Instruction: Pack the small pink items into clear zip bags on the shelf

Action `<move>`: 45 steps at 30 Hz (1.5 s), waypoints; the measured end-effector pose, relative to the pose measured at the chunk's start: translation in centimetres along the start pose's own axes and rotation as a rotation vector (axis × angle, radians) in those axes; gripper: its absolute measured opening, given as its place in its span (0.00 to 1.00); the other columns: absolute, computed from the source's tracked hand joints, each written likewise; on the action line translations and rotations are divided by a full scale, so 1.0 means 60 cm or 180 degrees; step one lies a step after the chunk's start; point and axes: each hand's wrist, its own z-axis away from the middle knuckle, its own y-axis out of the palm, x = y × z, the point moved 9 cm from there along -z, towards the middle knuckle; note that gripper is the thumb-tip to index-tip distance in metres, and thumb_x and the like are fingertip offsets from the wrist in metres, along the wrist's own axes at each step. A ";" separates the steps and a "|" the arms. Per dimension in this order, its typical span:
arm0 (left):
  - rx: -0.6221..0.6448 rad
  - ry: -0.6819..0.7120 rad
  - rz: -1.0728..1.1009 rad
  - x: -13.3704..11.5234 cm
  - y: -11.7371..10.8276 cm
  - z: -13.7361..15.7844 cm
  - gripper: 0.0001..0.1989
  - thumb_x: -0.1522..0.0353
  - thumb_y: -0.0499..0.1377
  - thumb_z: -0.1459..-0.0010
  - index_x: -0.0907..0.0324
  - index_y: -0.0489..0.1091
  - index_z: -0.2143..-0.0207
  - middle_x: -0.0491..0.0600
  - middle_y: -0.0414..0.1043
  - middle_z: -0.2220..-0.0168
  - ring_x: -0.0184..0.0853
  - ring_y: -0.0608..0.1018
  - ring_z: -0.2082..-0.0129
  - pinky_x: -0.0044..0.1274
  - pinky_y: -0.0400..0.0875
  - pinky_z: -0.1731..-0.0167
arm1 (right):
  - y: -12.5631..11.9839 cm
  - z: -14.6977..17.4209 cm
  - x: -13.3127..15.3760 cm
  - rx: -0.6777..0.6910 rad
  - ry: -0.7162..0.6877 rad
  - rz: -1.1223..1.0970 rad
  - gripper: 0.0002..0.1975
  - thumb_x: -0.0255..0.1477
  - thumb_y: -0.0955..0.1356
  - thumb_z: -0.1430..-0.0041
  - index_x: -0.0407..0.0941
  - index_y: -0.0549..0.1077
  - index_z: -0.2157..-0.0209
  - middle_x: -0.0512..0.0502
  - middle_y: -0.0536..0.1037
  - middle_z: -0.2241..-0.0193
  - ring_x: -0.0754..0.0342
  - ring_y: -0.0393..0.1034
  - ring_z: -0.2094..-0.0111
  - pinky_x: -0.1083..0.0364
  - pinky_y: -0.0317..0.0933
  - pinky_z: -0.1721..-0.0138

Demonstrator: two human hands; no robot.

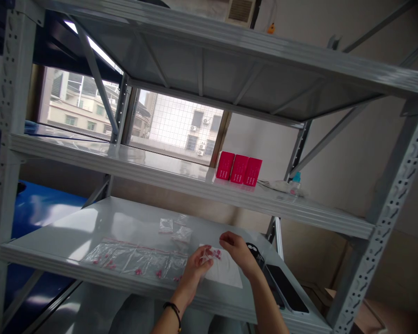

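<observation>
Over the lower shelf, my left hand [198, 262] pinches a small clear plastic bag [206, 254] between thumb and fingers. Small pink pieces [218, 253] show just right of it; whether they lie in the bag or on the white sheet [227, 272] below, I cannot tell. Above the sheet's far edge, my right hand [236, 248] is closed with its fingertips together, and anything in them is too small to make out. To the left lies a row of larger clear bags [134, 260] with pink pieces at their near ends. Several small clear bags [181, 234] lie behind them.
A black phone [287, 288] and other dark items [256, 253] lie right of my right forearm. Three red boxes [239, 169] and a small bottle [295, 182] stand on the middle shelf [160, 162] above. A perforated metal post [392, 222] rises at the right.
</observation>
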 end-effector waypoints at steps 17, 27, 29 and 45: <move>-0.0095 -0.0108 0.0065 0.007 -0.005 0.001 0.24 0.58 0.73 0.53 0.56 0.78 0.54 0.53 0.79 0.54 0.45 0.77 0.49 0.32 0.67 0.46 | 0.015 -0.003 -0.068 -0.0093 0.0291 0.1310 0.12 0.26 0.64 0.42 0.44 0.80 0.62 0.43 0.85 0.65 0.52 0.75 0.66 0.55 0.62 0.61; -0.0075 -0.0135 0.0057 0.007 -0.006 0.002 0.24 0.57 0.73 0.54 0.55 0.79 0.54 0.53 0.79 0.55 0.46 0.76 0.48 0.33 0.65 0.44 | 0.076 0.012 -0.127 0.0111 0.0136 0.1812 0.10 0.24 0.64 0.41 0.43 0.79 0.66 0.39 0.83 0.63 0.49 0.76 0.60 0.55 0.60 0.59; -0.0059 -0.0136 0.0038 0.006 -0.005 0.002 0.24 0.57 0.73 0.54 0.55 0.79 0.55 0.52 0.79 0.56 0.46 0.76 0.49 0.33 0.65 0.44 | 0.078 0.012 -0.125 0.0114 0.0077 0.1825 0.10 0.25 0.64 0.39 0.43 0.78 0.66 0.39 0.83 0.63 0.49 0.75 0.60 0.55 0.60 0.59; 0.0022 -0.0032 0.0130 0.009 -0.004 -0.004 0.25 0.59 0.73 0.53 0.57 0.78 0.53 0.54 0.81 0.54 0.46 0.77 0.49 0.33 0.65 0.45 | 0.023 0.016 0.045 0.0172 -0.0362 0.0107 0.10 0.35 0.68 0.41 0.44 0.78 0.66 0.48 0.78 0.73 0.54 0.70 0.71 0.56 0.62 0.67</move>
